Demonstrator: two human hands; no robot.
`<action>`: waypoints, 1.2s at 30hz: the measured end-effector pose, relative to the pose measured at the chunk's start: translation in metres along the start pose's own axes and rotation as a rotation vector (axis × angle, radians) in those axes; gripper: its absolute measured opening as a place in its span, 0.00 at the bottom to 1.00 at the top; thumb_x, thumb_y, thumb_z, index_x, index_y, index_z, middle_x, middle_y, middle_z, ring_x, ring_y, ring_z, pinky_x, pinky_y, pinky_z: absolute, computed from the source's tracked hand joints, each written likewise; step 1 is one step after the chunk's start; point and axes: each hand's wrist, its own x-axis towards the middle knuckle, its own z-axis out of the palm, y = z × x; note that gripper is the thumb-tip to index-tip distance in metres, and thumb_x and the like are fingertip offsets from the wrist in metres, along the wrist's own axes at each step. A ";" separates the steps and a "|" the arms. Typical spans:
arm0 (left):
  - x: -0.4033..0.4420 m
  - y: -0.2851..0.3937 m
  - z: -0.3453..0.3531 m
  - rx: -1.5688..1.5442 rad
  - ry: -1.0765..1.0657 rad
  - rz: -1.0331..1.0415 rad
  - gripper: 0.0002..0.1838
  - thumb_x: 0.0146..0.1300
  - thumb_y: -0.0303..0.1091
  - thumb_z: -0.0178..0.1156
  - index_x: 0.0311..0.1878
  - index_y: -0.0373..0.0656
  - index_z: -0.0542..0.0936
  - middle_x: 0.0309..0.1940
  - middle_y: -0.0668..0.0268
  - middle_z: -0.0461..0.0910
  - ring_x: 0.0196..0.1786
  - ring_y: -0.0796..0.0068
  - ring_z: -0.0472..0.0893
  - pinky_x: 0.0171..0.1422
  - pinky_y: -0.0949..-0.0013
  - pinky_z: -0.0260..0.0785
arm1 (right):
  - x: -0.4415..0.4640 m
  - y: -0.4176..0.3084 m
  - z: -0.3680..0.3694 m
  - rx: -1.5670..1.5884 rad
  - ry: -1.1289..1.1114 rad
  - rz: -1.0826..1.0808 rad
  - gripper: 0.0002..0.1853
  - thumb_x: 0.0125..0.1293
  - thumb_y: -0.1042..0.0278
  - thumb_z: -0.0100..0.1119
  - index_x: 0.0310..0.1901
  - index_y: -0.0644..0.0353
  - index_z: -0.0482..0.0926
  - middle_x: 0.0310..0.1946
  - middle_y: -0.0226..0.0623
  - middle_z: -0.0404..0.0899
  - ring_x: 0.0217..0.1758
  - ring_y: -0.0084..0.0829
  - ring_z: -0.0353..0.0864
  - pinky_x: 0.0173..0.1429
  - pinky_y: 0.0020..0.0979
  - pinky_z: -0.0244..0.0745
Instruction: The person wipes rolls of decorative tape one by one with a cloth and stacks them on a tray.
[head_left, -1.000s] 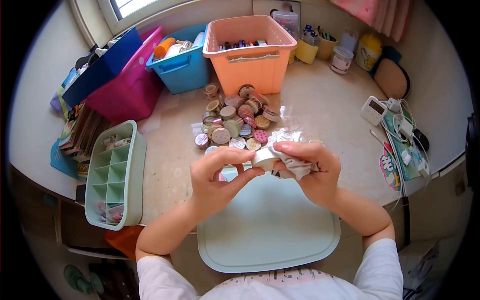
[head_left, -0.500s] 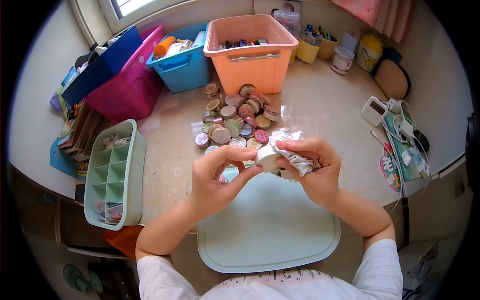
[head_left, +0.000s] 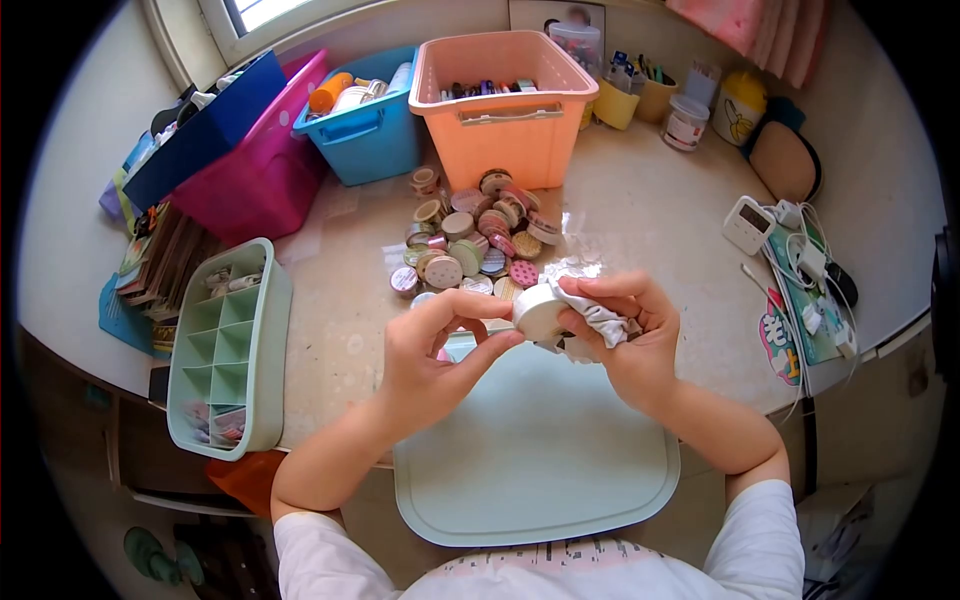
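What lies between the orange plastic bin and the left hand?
The head view shows a heap of small, round, patterned tape rolls between the bin and the left hand.

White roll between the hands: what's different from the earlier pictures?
The white roll has shifted slightly right and turned, showing more flat face. The left hand and right hand stay at it, the right holding white cloth. The green lid stays put.

Orange bin (head_left: 505, 135) looks smooth plastic; wipe (head_left: 608, 322) looks soft, crumpled, matt
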 end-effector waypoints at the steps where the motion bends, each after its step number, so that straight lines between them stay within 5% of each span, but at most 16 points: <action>1: 0.001 -0.002 0.000 0.034 0.023 0.066 0.15 0.59 0.19 0.72 0.49 0.33 0.82 0.44 0.59 0.85 0.45 0.76 0.84 0.45 0.74 0.78 | 0.000 0.001 0.001 -0.010 -0.031 -0.070 0.16 0.62 0.86 0.69 0.51 0.64 0.79 0.51 0.42 0.86 0.57 0.30 0.85 0.62 0.30 0.82; 3: 0.003 -0.002 -0.002 0.143 0.015 0.144 0.16 0.58 0.19 0.72 0.50 0.34 0.83 0.44 0.60 0.85 0.44 0.75 0.84 0.45 0.73 0.78 | 0.000 0.005 0.001 -0.034 -0.099 -0.229 0.16 0.62 0.88 0.66 0.51 0.65 0.79 0.52 0.42 0.86 0.57 0.31 0.85 0.61 0.30 0.82; 7: 0.011 0.003 -0.008 0.446 -0.057 0.364 0.19 0.58 0.20 0.72 0.53 0.37 0.83 0.44 0.61 0.85 0.43 0.73 0.85 0.44 0.72 0.79 | -0.005 0.000 0.001 -0.099 -0.228 -0.151 0.18 0.62 0.91 0.62 0.53 0.65 0.79 0.52 0.44 0.85 0.57 0.31 0.85 0.61 0.30 0.82; 14: -0.002 0.005 0.003 0.078 -0.054 -0.011 0.26 0.59 0.23 0.73 0.61 0.35 0.77 0.44 0.61 0.85 0.42 0.73 0.84 0.43 0.74 0.78 | 0.000 0.001 -0.002 0.041 -0.154 -0.203 0.17 0.60 0.88 0.68 0.50 0.66 0.78 0.52 0.45 0.85 0.58 0.34 0.85 0.65 0.34 0.81; 16: -0.002 0.003 0.000 0.046 -0.054 -0.002 0.24 0.57 0.21 0.73 0.58 0.36 0.79 0.44 0.60 0.85 0.43 0.73 0.84 0.45 0.73 0.78 | 0.000 0.002 -0.002 0.027 -0.161 -0.237 0.19 0.59 0.88 0.69 0.51 0.65 0.78 0.52 0.46 0.85 0.59 0.35 0.85 0.64 0.34 0.82; 21: 0.012 0.009 -0.013 0.574 -0.158 0.469 0.24 0.58 0.25 0.73 0.59 0.40 0.82 0.43 0.62 0.84 0.41 0.70 0.83 0.43 0.68 0.75 | 0.001 0.004 -0.003 -0.091 -0.231 -0.283 0.19 0.59 0.86 0.70 0.52 0.64 0.79 0.52 0.45 0.85 0.56 0.33 0.86 0.56 0.31 0.86; 28: 0.004 0.015 -0.001 0.247 -0.057 0.131 0.29 0.54 0.25 0.77 0.61 0.36 0.79 0.43 0.60 0.85 0.42 0.73 0.84 0.42 0.70 0.76 | -0.001 0.002 -0.003 0.020 -0.120 -0.082 0.17 0.61 0.87 0.68 0.50 0.64 0.76 0.51 0.43 0.85 0.59 0.34 0.85 0.63 0.33 0.83; 33: 0.010 0.004 -0.011 0.381 -0.111 0.339 0.26 0.54 0.22 0.77 0.57 0.33 0.80 0.44 0.60 0.86 0.41 0.75 0.85 0.39 0.74 0.75 | 0.003 -0.002 -0.003 -0.041 -0.251 -0.179 0.17 0.62 0.87 0.67 0.50 0.65 0.77 0.51 0.44 0.85 0.58 0.34 0.85 0.62 0.32 0.83; 36: 0.012 0.008 -0.011 0.484 -0.150 0.422 0.29 0.55 0.25 0.77 0.61 0.40 0.79 0.42 0.64 0.86 0.41 0.75 0.85 0.40 0.73 0.76 | 0.000 0.000 0.000 -0.004 -0.249 -0.125 0.16 0.62 0.87 0.67 0.50 0.66 0.77 0.51 0.45 0.85 0.58 0.34 0.85 0.61 0.32 0.84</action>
